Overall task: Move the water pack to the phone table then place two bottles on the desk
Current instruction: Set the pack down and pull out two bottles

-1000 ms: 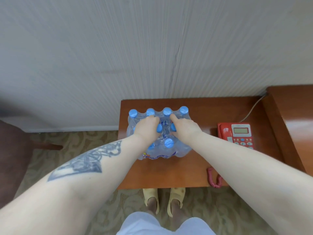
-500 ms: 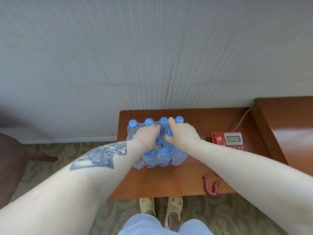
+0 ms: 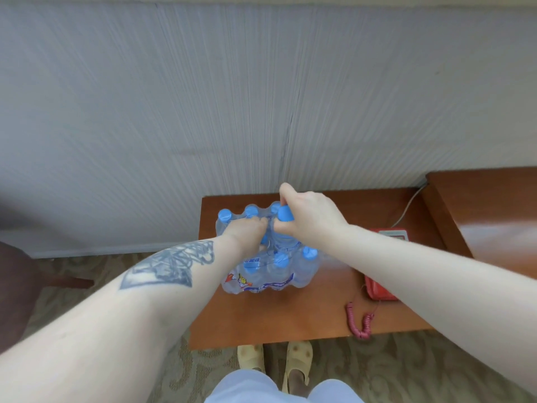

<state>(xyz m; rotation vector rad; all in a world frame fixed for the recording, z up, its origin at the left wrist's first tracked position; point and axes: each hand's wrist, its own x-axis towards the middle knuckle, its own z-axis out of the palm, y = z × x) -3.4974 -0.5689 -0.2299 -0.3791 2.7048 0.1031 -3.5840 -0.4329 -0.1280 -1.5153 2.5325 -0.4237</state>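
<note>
Water pack (image 3: 268, 269): shrink-wrapped, clear bottles with blue caps, standing upright on the phone table (image 3: 290, 318), toward its left rear portion, close to the grey wall (image 3: 232, 97). Right hand (image 3: 309, 215): positioned over the rear centre of the pack, fingers curled and pressed together around the neck of one bottle (image 3: 285, 214), blue cap protruding from the fist on its left side; bottle raised slightly above neighbouring caps, lower body hidden by the wrap and the hand. Left hand (image 3: 247, 231): palm down on top of the pack, just left of the right hand, fingertips bent downward into the plastic film between the caps; whether pinching the film or only pressing on it, cannot tell. Hands nearly touching at the knuckles. Tattoo (image 3: 171, 264) visible on the left forearm. Red telephone (image 3: 380, 289): on the right portion of the same table, largely covered by the right forearm, coiled pink cord (image 3: 359, 322) lying near the front edge, grey cable (image 3: 408, 209) running to the rear right corner. Desk (image 3: 499, 210): higher wooden surface adjoining the table on the right. Below the front edge of the table: two beige slippers (image 3: 251, 357) on patterned carpet (image 3: 406, 370)
</note>
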